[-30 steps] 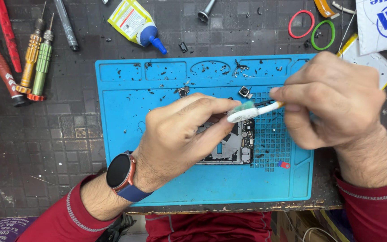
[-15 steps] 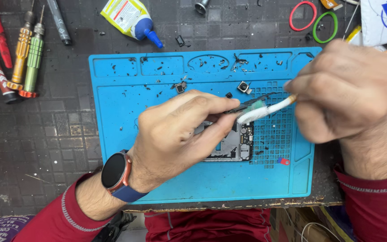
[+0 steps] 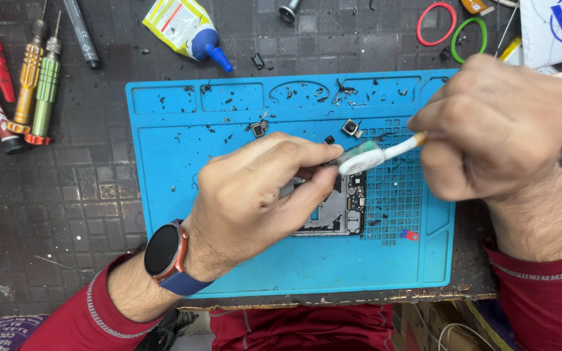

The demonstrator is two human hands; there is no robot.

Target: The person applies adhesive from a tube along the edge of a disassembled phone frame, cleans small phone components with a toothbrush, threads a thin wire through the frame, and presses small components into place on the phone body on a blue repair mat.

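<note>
My left hand (image 3: 261,195) presses down on a small circuit board (image 3: 343,205) lying on the blue silicone work mat (image 3: 242,286); thumb and fingers pinch the board's upper edge. A dark smartwatch sits on that wrist. My right hand (image 3: 489,127) is closed around a white toothbrush (image 3: 375,156), its bristle head resting at the board's top right corner, just beside my left fingertips. Two small square camera modules (image 3: 351,127) lie loose on the mat above the board.
Screwdrivers (image 3: 37,84) with red, orange and green handles lie at the far left. A yellow glue bottle (image 3: 187,29) with a blue tip sits above the mat. Red and green rubber rings (image 3: 453,26) lie top right. Black debris speckles the mat.
The brush head has shifted slightly over the board's top corner and my right hand has moved a little to the right. My left hand stays on the board.
</note>
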